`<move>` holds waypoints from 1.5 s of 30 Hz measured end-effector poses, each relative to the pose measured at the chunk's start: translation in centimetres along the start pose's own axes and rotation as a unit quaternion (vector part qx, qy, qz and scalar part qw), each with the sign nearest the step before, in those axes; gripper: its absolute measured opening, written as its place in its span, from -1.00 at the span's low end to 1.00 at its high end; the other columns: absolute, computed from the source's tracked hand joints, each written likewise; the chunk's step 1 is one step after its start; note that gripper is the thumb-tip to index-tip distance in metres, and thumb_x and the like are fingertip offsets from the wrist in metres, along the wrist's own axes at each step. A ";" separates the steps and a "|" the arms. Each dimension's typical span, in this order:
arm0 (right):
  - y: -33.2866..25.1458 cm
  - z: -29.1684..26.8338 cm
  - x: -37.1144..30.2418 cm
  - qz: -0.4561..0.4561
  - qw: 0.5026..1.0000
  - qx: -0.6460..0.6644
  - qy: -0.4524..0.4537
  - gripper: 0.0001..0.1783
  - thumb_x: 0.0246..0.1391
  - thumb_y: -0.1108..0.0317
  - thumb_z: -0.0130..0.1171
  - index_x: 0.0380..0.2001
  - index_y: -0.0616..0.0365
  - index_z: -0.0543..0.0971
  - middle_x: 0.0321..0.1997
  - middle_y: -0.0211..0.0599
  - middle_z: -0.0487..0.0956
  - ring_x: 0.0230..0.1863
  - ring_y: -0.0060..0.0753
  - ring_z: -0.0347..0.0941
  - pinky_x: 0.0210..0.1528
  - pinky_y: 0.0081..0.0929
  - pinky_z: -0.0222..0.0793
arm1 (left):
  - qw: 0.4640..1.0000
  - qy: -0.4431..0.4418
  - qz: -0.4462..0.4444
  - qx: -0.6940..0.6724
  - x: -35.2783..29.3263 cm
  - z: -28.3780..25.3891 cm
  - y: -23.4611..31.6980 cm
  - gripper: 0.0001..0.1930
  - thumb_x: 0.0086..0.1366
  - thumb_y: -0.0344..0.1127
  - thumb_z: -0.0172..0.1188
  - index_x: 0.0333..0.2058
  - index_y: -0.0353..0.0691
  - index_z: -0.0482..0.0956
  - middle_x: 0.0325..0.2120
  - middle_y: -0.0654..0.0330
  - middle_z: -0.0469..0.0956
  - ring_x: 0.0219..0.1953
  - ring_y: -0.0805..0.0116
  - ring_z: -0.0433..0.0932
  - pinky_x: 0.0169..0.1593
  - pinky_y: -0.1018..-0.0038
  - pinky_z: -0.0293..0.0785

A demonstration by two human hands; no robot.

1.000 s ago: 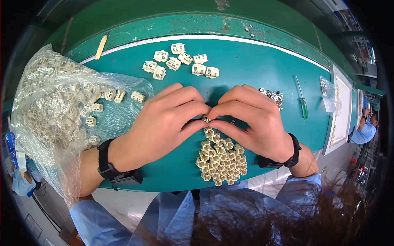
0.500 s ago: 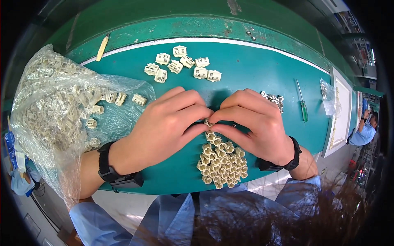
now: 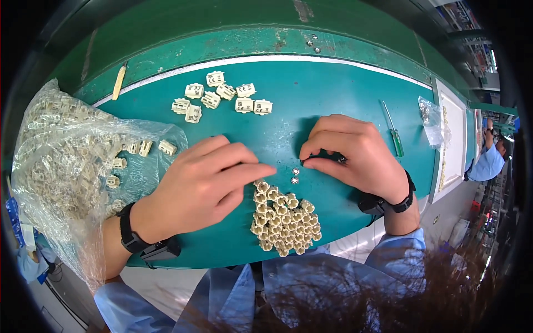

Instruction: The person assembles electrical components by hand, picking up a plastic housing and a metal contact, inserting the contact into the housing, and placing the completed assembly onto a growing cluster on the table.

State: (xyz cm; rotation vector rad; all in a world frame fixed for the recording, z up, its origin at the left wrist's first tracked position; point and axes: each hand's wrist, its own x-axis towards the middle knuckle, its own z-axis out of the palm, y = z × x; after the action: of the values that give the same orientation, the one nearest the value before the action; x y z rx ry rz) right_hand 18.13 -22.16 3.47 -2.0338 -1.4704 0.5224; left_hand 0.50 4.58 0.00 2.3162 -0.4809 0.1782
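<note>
My left hand (image 3: pixel 202 183) is over the table beside the group of cream plastic sockets (image 3: pixel 286 219), index finger stretched out and other fingers loosely bent. Nothing shows in it. The fingertip is just above the group's top end, where the sockets stand packed with round openings up. To the right, my right hand (image 3: pixel 355 155) has thumb and forefinger drawn together; dark, shiny bits show beneath the fingers, and what the fingertips hold is too small to make out. Between the hands lie two small round metal pieces (image 3: pixel 295 175) on the green mat.
A clear plastic bag (image 3: pixel 61 144) full of cream sockets spreads at left. Several loose sockets (image 3: pixel 244 104) lie at the back. A green-handled screwdriver (image 3: pixel 396 139), a small clear bag (image 3: pixel 433 122) and a white frame (image 3: pixel 447 150) are at right. A wooden stick (image 3: pixel 119 82) lies back left.
My hands have parted from their meeting point above the socket group. The left moved left with its index finger extended. Two metal pieces now show between them. The whole view has shifted slightly.
</note>
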 end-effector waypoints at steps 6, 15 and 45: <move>0.1 0.7 -0.2 0.014 1.000 0.024 -0.003 -0.82 0.12 0.51 0.58 -0.21 0.13 0.80 -0.20 -0.29 0.73 -0.16 -0.10 0.70 -0.14 -0.20 0.64 | 0.978 0.105 -0.007 0.180 2.3 -0.2 0.4 -0.43 0.20 -0.60 0.48 0.22 -0.14 0.80 0.09 0.19 0.73 -0.01 0.04 0.65 0.12 0.21 0.67; 0.1 1.4 -0.1 0.003 0.998 0.036 0.056 -0.81 0.13 0.46 0.60 -0.19 0.11 0.81 -0.25 -0.31 0.71 -0.22 -0.15 0.69 -0.19 -0.21 0.62 | 0.977 0.082 -0.020 0.195 1.6 -0.5 -0.4 -0.49 0.26 -0.57 0.54 0.20 -0.18 0.80 0.12 0.17 0.73 0.05 0.09 0.68 0.14 0.19 0.68; -3.0 4.5 0.7 -0.068 0.989 0.026 0.132 -0.78 0.12 0.54 0.63 -0.15 0.14 0.87 -0.18 -0.31 0.78 -0.24 -0.20 0.70 -0.21 -0.26 0.62 | 0.999 0.049 -0.022 -0.002 1.0 1.4 -0.1 -0.69 0.17 -0.36 0.70 -0.15 -0.20 0.79 -0.19 0.23 0.70 -0.20 0.14 0.62 -0.14 0.26 0.60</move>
State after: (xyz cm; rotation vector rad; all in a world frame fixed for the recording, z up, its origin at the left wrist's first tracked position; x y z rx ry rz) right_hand 13.36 -19.82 1.99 -1.8656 -1.4054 0.2231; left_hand 1.42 3.37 -0.78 2.3006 -0.3799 0.2685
